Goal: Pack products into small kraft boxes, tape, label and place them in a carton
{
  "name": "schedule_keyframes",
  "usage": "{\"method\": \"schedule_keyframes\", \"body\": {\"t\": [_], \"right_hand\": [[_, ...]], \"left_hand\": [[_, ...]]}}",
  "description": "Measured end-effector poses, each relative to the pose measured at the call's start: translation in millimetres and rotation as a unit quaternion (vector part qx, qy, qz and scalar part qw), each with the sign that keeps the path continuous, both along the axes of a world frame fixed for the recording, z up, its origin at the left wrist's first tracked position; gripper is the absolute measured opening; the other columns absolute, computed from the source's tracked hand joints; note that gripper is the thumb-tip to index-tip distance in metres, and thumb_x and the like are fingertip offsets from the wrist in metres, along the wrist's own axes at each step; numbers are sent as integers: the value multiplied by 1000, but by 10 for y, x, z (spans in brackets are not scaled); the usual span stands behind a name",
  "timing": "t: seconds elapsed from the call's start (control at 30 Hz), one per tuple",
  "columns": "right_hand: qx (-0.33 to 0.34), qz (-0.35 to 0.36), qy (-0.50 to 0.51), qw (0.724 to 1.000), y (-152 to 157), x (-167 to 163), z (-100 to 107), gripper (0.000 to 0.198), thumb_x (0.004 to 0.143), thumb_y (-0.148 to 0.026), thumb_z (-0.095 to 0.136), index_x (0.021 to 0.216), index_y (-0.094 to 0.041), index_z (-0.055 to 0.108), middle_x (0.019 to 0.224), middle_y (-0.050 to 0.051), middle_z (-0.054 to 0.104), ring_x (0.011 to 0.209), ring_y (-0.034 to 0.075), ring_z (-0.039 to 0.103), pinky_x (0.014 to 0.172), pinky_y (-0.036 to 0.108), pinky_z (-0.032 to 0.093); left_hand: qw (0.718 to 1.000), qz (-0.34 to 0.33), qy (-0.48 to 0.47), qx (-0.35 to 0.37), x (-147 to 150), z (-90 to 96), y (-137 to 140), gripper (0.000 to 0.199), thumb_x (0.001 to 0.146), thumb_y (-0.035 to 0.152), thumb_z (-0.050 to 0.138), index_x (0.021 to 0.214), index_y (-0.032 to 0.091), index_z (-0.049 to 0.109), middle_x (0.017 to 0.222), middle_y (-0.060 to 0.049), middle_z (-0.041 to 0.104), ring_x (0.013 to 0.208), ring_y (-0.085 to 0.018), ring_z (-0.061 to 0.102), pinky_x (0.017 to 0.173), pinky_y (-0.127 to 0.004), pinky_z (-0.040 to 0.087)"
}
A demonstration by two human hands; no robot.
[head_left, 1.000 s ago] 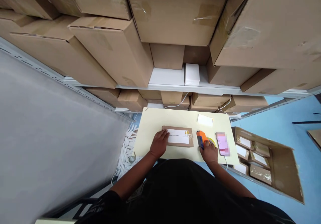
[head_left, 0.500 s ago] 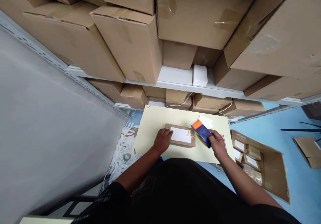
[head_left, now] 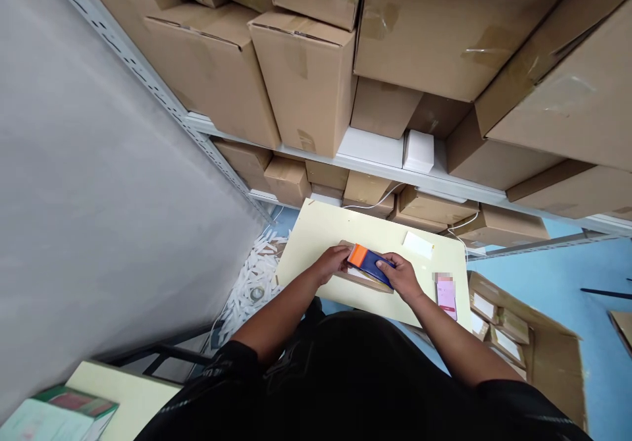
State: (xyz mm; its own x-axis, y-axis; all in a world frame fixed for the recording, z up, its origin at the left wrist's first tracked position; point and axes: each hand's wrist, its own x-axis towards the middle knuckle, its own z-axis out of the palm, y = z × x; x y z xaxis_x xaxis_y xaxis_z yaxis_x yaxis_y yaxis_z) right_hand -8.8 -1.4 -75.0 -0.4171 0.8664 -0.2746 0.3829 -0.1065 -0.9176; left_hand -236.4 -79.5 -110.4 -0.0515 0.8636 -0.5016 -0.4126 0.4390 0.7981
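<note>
A flat blue-and-orange packet (head_left: 371,262) is in my right hand (head_left: 402,276), thumb on top and fingers beneath its blue end. My left hand (head_left: 332,263) has its fingers closed at the packet's orange end; the exact grip is partly hidden. Directly under the packet lies a small brown cardboard box (head_left: 378,285) with a white label on top, largely covered by the packet and my hands. Both rest over the pale yellow table (head_left: 316,227). To the right of my right hand is a phone (head_left: 446,296) with a pink screen.
A white label sheet (head_left: 418,244) lies at the table's back right. Right of the table, an open carton (head_left: 555,368) holds several labelled boxes. Shelves (head_left: 370,148) stacked with cartons stand ahead. Paper strips (head_left: 251,283) and a tape roll cover the floor at left, beside a grey wall (head_left: 123,230).
My right hand has brought the packet left, over the box. My left hand has moved from the box's top to the packet's orange end. The phone is now uncovered, and the view has shifted.
</note>
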Motion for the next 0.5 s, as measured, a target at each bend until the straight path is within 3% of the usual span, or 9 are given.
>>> {"method": "schedule_keyframes", "body": {"t": [0.17, 0.27, 0.4, 0.5], "right_hand": [[11, 13, -11, 1000, -20, 14, -19, 47, 74, -64, 77, 90, -20, 75, 83, 4, 74, 76, 21, 65, 74, 33, 51], [21, 27, -25, 999, -17, -1, -30, 46, 76, -64, 76, 91, -21, 75, 84, 4, 74, 77, 21, 65, 74, 32, 51], [37, 54, -73, 995, 27, -36, -8, 44, 80, -63, 73, 93, -22, 76, 84, 2, 75, 76, 20, 66, 72, 31, 50], [56, 76, -116, 989, 78, -37, 43, 41, 82, -62, 72, 92, -23, 77, 81, 1, 75, 75, 20, 66, 69, 29, 49]], "left_hand": [[999, 38, 5, -11, 128, -31, -60, 34, 82, 49, 72, 83, 15, 71, 69, -2, 64, 59, -12, 56, 58, -25, 45], [992, 12, 122, -3, 110, -35, -59, 32, 88, 47, 64, 81, 17, 70, 67, -1, 65, 60, -14, 58, 60, -27, 46], [950, -22, 308, 45, -79, -36, -19, 29, 92, 41, 56, 82, 19, 72, 78, -2, 72, 74, -18, 65, 70, -28, 49], [926, -14, 372, 62, -333, -77, -61, 29, 93, 37, 51, 88, 20, 73, 79, -2, 73, 78, -19, 67, 75, -29, 50]]}}
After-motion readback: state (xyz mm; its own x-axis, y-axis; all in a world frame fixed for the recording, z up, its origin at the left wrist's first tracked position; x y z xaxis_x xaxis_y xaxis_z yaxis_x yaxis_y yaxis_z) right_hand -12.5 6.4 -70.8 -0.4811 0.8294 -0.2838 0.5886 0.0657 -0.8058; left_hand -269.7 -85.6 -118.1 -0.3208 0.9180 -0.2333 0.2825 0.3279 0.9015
